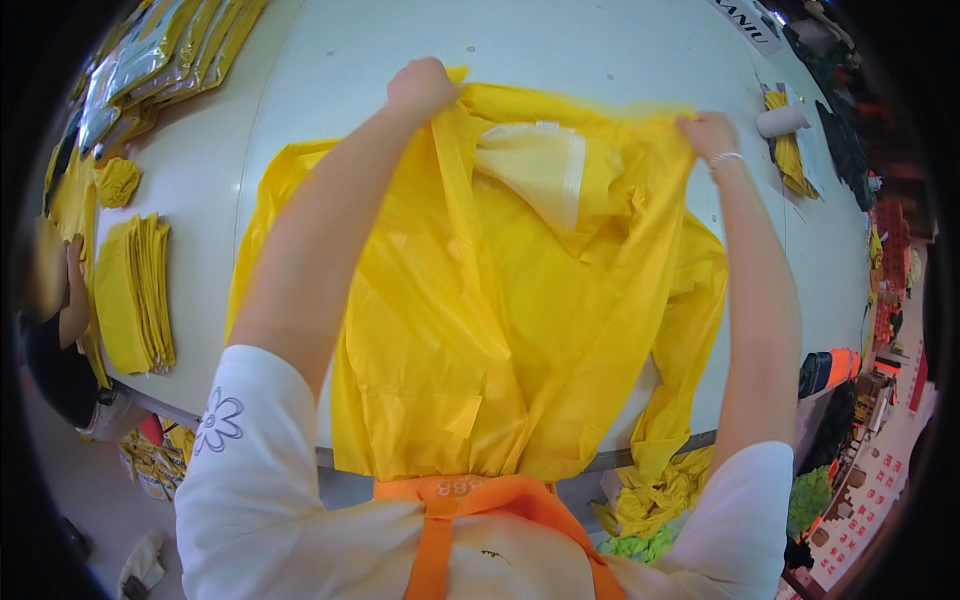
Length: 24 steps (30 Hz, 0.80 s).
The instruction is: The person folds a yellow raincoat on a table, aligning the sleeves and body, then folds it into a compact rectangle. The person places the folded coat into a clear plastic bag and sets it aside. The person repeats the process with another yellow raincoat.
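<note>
A yellow raincoat (430, 320) is spread before me across the table, its hem hanging over the near edge against my orange apron. My left hand (423, 88) is closed on the left end of its collar at the far side. Gripping the right end of the collar is my right hand (708, 134). Between them the coat gapes, and a pale mesh lining (530, 165) shows inside. The right sleeve (675, 380) droops toward the table's front edge, while the left sleeve lies partly behind my left forearm.
A stack of folded yellow garments (135, 295) sits at left, below a pile of plastic-wrapped packages (185, 50). Another person (65, 320) works at the left edge. A white roll (782, 121) lies at the far right of the table (350, 50). Crumpled yellow fabric (670, 500) is below the near edge.
</note>
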Motion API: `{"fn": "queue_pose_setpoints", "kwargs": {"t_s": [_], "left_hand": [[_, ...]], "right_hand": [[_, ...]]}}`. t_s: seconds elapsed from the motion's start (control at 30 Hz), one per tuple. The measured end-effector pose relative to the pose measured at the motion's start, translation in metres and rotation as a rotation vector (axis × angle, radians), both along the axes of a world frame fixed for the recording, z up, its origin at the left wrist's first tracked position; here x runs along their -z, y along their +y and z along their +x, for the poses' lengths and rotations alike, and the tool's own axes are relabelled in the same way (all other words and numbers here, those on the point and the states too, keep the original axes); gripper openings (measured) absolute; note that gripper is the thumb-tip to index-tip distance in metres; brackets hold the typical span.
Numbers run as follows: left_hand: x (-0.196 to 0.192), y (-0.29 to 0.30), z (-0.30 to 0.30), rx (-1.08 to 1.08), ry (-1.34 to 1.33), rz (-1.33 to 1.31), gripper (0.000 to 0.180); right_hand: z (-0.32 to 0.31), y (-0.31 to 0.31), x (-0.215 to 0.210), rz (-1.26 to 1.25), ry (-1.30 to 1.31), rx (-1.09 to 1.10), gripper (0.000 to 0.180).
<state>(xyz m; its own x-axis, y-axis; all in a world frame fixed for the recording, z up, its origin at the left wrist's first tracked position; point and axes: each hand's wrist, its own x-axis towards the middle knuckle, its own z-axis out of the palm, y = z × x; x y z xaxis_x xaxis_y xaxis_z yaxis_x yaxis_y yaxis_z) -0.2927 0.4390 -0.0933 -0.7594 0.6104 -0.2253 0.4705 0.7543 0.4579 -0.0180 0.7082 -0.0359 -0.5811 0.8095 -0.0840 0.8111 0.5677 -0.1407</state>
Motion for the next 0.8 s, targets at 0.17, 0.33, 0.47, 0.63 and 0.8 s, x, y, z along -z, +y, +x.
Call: {"fn": "queue_pose_setpoints", "kwargs": {"t_s": [0.17,0.33,0.47,0.63,0.8], "left_hand": [[-0.073,-0.041,0.044,-0.202,-0.059,0.797,0.041],[-0.062,-0.008,0.070,-0.066,-0.114,0.967,0.041],[0.018,-0.009,0.062,0.073,0.333,0.609,0.067],[0.021,-0.107,0.174,0.369,0.182,0.557,0.067],[0.068,-0.159,0.259,0.524,0.113,0.201,0.070]], "right_hand": [[0.038,-0.062,-0.039,0.329,0.896,-0.101,0.031],[-0.037,-0.141,-0.025,0.314,0.816,-0.107,0.030],[-0.044,-0.127,0.067,0.399,0.570,-0.240,0.032],[0.042,-0.254,0.078,-0.173,-0.051,-0.830,0.018],[0.115,-0.295,0.084,-0.127,0.031,-1.188,0.021]]}}
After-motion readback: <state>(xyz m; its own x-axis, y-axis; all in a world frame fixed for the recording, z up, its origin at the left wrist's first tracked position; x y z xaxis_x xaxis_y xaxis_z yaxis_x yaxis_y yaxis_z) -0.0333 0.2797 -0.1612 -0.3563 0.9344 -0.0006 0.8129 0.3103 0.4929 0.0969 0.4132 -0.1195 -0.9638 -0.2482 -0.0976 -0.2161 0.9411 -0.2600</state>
